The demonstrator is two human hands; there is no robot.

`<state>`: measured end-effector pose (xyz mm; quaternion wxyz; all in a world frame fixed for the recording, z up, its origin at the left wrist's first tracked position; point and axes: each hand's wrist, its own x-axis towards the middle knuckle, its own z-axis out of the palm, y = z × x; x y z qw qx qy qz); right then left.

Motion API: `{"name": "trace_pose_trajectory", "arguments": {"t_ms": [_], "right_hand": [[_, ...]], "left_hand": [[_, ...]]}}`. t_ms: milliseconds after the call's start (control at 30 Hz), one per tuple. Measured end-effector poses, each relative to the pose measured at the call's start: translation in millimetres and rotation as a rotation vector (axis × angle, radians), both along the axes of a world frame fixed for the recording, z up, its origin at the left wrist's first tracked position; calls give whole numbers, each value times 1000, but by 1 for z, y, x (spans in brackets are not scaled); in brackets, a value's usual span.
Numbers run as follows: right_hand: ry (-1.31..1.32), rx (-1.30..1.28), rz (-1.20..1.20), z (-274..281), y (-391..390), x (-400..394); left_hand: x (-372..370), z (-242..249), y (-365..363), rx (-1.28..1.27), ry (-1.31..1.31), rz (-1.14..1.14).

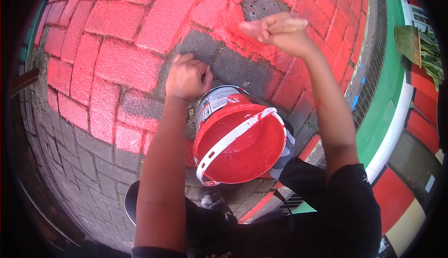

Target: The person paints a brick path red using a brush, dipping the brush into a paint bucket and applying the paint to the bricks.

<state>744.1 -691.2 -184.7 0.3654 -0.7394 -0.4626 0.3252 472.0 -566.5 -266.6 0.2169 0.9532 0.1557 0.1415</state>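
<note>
My left hand (189, 77) is curled into a fist on the brick pavement, just beyond the bucket, and I see nothing in it. Farther right, my right hand (280, 30) is closed around what looks like a paintbrush. A pale handle end pokes out on one side, and its blurred red tip meets the wet paint; the rest is hidden by my fingers. Between my forearms stands a paint bucket (242, 153), tilted towards me, its inside coated red and its white handle lying across the opening. Bare grey bricks (240, 66) lie between my hands, with red-painted bricks around them.
A grey perforated plate (265, 5) is set in the paving beyond my right hand. Along the right run a drain grate (373, 66) and a green painted strip (389, 85). Unpainted bricks (88, 183) spread at lower left. A planter with leaves (429, 55) stands far right.
</note>
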Motion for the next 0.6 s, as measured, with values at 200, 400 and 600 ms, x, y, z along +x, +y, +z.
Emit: {"name": "trace_pose_trajectory", "arguments": {"t_ms": [200, 400, 600], "right_hand": [[-455, -338, 314, 33, 6, 16], [35, -266, -189, -2, -35, 18], [-407, -290, -363, -1, -92, 61]], "left_hand": [[1, 0, -1, -2, -42, 10], [2, -2, -1, 10, -49, -8], [2, 1, -2, 14, -44, -6]]}}
